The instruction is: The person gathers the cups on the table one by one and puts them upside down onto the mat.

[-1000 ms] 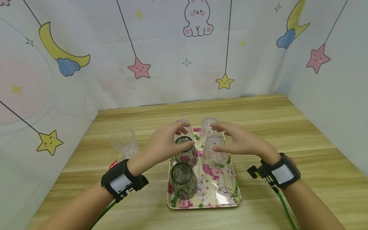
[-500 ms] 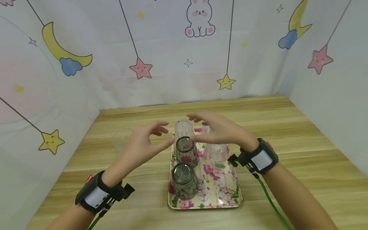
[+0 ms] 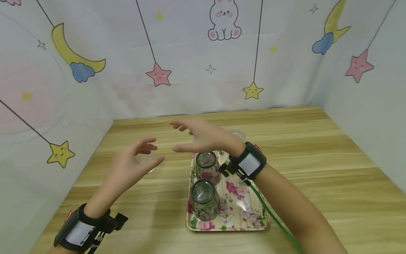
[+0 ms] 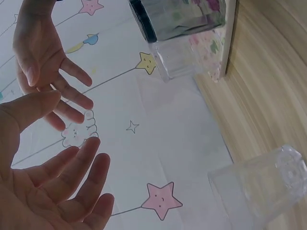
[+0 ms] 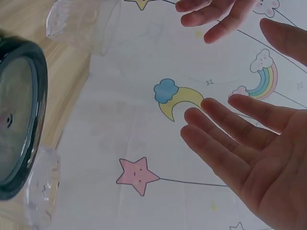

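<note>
My left hand (image 3: 133,164) hovers at the left, fingers apart and holding nothing. Behind it an upright clear glass (image 3: 146,161) is mostly hidden; the left wrist view shows that clear glass (image 4: 259,187) whole, standing on the table. Over the far left part of the floral tray (image 3: 233,211) floats my right hand (image 3: 201,135), its palm empty and fingers extended. Two grey-tinted glasses, a near one (image 3: 205,199) and a farther one (image 3: 207,165), stand upside down along the tray's left side. Clear glasses on the tray are largely covered by my right hand and forearm.
A clear glass (image 3: 238,134) peeks out beyond my right wrist. The wooden table (image 3: 317,158) ends at a white cloth backdrop (image 3: 190,95) with printed stars and moons. Green cables run from the wrist cameras.
Both hands have moved left, away from above the tray's glasses; the left hand now covers most of the lone clear glass. The glasses and tray stay in place.
</note>
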`<state>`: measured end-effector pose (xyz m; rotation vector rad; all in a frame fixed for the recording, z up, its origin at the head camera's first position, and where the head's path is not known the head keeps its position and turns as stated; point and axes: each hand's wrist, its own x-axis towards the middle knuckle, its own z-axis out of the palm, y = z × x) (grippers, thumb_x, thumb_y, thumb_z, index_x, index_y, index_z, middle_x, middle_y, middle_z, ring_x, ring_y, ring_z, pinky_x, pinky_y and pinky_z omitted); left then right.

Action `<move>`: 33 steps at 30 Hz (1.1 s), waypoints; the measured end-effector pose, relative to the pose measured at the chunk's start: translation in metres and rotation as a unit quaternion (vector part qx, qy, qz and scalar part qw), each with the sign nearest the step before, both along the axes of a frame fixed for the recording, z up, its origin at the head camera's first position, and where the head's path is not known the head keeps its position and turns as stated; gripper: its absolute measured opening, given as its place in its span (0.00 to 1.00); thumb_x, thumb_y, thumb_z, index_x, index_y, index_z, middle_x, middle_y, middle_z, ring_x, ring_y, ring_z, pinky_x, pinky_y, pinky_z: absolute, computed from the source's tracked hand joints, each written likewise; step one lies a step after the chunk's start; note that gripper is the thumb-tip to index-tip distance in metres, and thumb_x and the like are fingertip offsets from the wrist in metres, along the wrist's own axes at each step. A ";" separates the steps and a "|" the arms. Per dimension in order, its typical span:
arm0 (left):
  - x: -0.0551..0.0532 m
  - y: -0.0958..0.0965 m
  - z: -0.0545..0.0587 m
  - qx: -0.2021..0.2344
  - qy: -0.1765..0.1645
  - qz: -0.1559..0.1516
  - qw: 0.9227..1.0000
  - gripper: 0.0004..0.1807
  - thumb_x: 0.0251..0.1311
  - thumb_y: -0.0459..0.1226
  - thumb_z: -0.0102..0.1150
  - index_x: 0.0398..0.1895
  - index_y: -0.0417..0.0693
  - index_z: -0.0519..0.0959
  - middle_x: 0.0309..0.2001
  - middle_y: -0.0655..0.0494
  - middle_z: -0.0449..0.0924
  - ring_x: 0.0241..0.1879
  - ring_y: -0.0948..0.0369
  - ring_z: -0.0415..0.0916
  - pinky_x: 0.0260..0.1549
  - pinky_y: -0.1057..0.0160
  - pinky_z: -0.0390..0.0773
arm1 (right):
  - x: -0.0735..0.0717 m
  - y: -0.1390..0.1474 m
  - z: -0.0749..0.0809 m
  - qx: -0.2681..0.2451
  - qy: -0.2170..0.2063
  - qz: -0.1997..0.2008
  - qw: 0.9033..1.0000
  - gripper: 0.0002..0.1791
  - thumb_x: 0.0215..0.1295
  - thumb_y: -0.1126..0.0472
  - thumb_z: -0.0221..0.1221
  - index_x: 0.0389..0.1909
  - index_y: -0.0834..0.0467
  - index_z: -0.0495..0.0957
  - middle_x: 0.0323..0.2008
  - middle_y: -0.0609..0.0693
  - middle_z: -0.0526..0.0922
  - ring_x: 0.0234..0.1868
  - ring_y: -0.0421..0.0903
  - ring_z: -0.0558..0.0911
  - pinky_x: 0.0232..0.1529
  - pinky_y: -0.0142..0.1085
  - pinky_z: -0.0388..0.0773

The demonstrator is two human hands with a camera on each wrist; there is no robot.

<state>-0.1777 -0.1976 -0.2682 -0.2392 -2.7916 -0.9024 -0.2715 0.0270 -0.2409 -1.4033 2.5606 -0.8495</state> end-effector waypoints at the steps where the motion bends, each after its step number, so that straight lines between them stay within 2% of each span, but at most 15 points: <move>1: 0.002 -0.003 0.000 0.000 0.001 0.005 1.000 0.31 0.57 0.49 0.65 0.63 0.50 0.71 0.51 0.46 0.83 0.53 0.45 0.78 0.43 0.46 0.82 | -0.001 -0.006 0.000 0.003 0.005 0.003 1.000 0.40 0.63 0.45 0.61 0.71 0.57 0.59 0.67 0.52 0.69 0.65 0.47 0.72 0.63 0.42 0.74; 10: 0.006 -0.028 -0.001 -0.018 0.012 0.051 0.998 0.33 0.57 0.49 0.65 0.64 0.46 0.70 0.51 0.42 0.82 0.51 0.43 0.80 0.41 0.44 0.81 | -0.016 -0.054 -0.005 0.037 0.029 0.028 0.999 0.39 0.64 0.44 0.59 0.71 0.57 0.59 0.67 0.52 0.69 0.64 0.47 0.74 0.65 0.38 0.72; 16: 0.003 -0.044 -0.009 -0.030 -0.001 0.073 0.997 0.36 0.58 0.50 0.64 0.67 0.44 0.67 0.56 0.37 0.78 0.53 0.39 0.77 0.42 0.42 0.81 | -0.027 -0.082 -0.015 0.040 0.014 0.036 0.998 0.39 0.63 0.45 0.61 0.69 0.58 0.61 0.67 0.53 0.69 0.63 0.48 0.75 0.63 0.34 0.73; 20: -0.001 -0.054 -0.014 -0.029 -0.014 0.093 0.995 0.39 0.58 0.50 0.64 0.69 0.42 0.63 0.59 0.36 0.75 0.55 0.38 0.74 0.44 0.40 0.79 | -0.034 -0.096 -0.024 0.045 -0.007 0.039 0.998 0.39 0.62 0.45 0.61 0.69 0.60 0.61 0.67 0.54 0.68 0.64 0.48 0.74 0.63 0.34 0.73; 24: -0.007 -0.062 -0.020 -0.021 -0.034 0.106 0.994 0.43 0.58 0.51 0.64 0.71 0.41 0.59 0.62 0.35 0.71 0.59 0.38 0.71 0.48 0.39 0.77 | -0.041 -0.107 -0.031 0.071 -0.021 0.041 0.996 0.42 0.61 0.43 0.61 0.70 0.60 0.59 0.68 0.55 0.67 0.66 0.48 0.71 0.64 0.37 0.72; 30: -0.017 -0.074 -0.033 -0.004 -0.067 0.113 0.991 0.49 0.57 0.52 0.64 0.73 0.40 0.52 0.65 0.33 0.66 0.61 0.36 0.68 0.52 0.38 0.75 | -0.049 -0.120 -0.038 0.130 -0.051 0.037 0.990 0.49 0.58 0.42 0.63 0.73 0.61 0.53 0.71 0.57 0.63 0.69 0.49 0.67 0.67 0.39 0.70; 33: -0.023 -0.079 -0.038 0.003 -0.087 0.111 0.990 0.51 0.56 0.51 0.65 0.74 0.39 0.49 0.67 0.31 0.63 0.63 0.35 0.66 0.53 0.37 0.74 | -0.053 -0.126 -0.042 0.146 -0.053 0.031 0.987 0.48 0.56 0.44 0.66 0.71 0.62 0.56 0.68 0.56 0.67 0.65 0.48 0.71 0.63 0.37 0.72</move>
